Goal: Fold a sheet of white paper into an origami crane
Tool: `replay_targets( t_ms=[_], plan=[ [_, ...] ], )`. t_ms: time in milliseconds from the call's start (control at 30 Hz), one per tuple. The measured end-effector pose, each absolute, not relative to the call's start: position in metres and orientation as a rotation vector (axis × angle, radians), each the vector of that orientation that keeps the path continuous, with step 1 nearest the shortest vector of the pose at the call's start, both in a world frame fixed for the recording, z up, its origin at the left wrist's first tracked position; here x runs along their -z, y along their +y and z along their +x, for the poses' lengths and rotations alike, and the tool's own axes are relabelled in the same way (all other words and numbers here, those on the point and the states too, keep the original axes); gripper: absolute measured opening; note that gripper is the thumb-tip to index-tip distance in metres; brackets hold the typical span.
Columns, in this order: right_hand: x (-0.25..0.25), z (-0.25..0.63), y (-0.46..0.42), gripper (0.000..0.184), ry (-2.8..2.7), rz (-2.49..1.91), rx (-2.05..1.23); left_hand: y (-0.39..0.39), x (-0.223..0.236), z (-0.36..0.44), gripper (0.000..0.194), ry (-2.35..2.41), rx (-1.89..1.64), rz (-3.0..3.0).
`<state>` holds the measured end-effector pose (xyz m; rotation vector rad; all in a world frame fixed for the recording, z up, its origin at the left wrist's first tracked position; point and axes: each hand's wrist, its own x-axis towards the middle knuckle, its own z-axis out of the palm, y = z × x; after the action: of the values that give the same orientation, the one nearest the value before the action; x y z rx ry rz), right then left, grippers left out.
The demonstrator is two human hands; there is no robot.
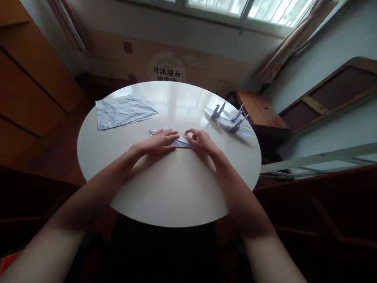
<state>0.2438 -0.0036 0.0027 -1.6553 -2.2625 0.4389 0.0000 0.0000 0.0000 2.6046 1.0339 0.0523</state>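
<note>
A small folded piece of white paper [183,144] lies on the round white table in front of me, its left tip showing past my left hand. Flat across its left part rests my left hand [162,141], fingers stretched out to the right. At the paper's right end is my right hand [200,140], its fingers curled and the index bent toward the thumb. They appear to pinch the paper's edge, though the palm hides the exact contact. Both hands cover parts of the folded sheet.
Creased paper sheets [123,112] lie at the table's back left. Several folded paper cranes [216,111] stand at the back right on pale paper. The round white table [176,188] has its near edge close to my body. Beyond its right side stands a wooden cabinet [259,108].
</note>
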Motion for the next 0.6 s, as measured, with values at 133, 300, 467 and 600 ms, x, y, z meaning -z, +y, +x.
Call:
replay_targets(
  t_ms=[133, 300, 467, 600],
  plan=[
    [-0.0004, 0.2425, -0.0019, 0.033, -2.269, -1.672, -0.434, 0.0011, 0.0012, -0.0014, 0.065, 1.038, -0.060, 2.611],
    [0.0000, 0.2419, -0.0018, 0.031, -2.253, -1.656, -0.423, 0.0019, 0.0035, -0.0035, 0.064, 1.036, -0.086, 2.606],
    [0.0002, 0.2415, -0.0019, 0.030, -2.240, -1.664, -0.431, 0.0020, 0.0027, -0.0038, 0.063, 1.040, -0.092, 2.595],
    [0.0015, 0.2412, -0.0003, 0.032, -2.255, -1.657, -0.427, 0.0018, 0.0021, -0.0041, 0.063, 1.033, -0.095, 2.598]
  ],
)
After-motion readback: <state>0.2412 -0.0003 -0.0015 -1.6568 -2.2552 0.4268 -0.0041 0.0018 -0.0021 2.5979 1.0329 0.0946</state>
